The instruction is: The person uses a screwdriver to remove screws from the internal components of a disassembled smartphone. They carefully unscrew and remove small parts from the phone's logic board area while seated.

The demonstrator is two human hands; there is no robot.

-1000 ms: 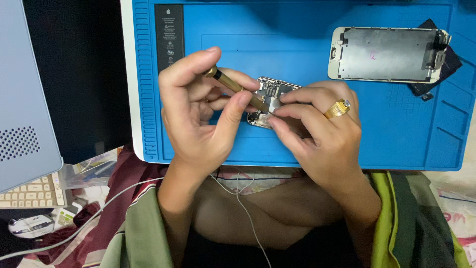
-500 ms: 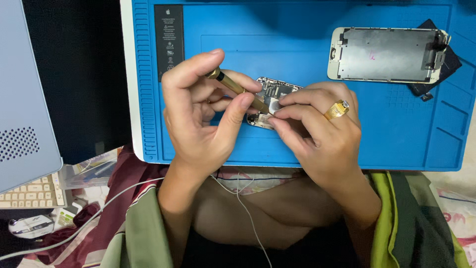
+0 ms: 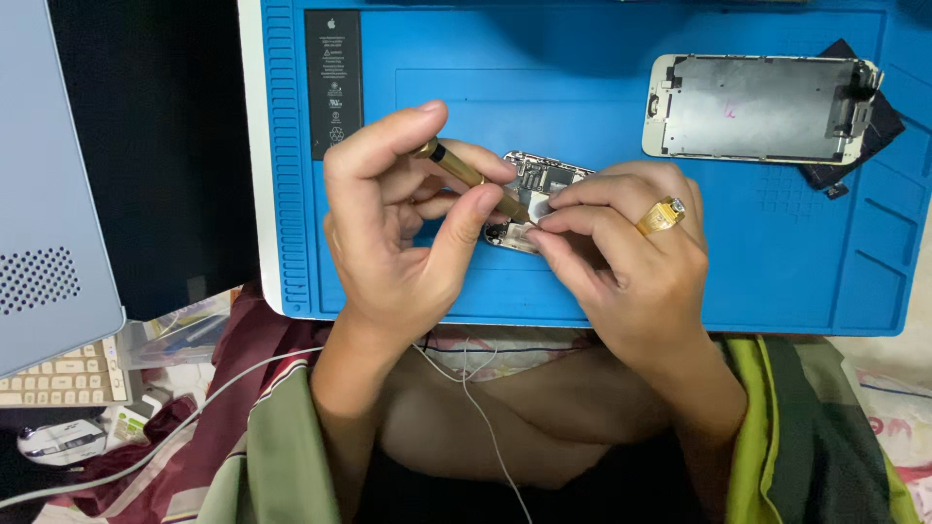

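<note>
The left hand (image 3: 403,243) pinches a gold-coloured screwdriver (image 3: 471,178) between thumb and fingers, its shaft slanting down to the right so the tip meets the opened phone body (image 3: 539,184). That phone body lies on the blue mat (image 3: 582,97), near the mat's middle, directly between the two hands and partly hidden under their fingertips. The right hand (image 3: 631,262), with a gold ring (image 3: 662,215) on one finger, is curled over the right and near side of the phone body, its fingertips pressed together on the phone's edge to hold it down. To the far right on the mat, well apart from the hands, lies a detached phone screen (image 3: 762,107), face down, with a dark piece (image 3: 874,136) under its right end. A black battery (image 3: 334,82) lies at the far left of the mat. Left of the mat stands a grey computer case (image 3: 49,194), with a keyboard (image 3: 53,374) near it. A thin white cable (image 3: 466,388) hangs down across the person's lap.
</note>
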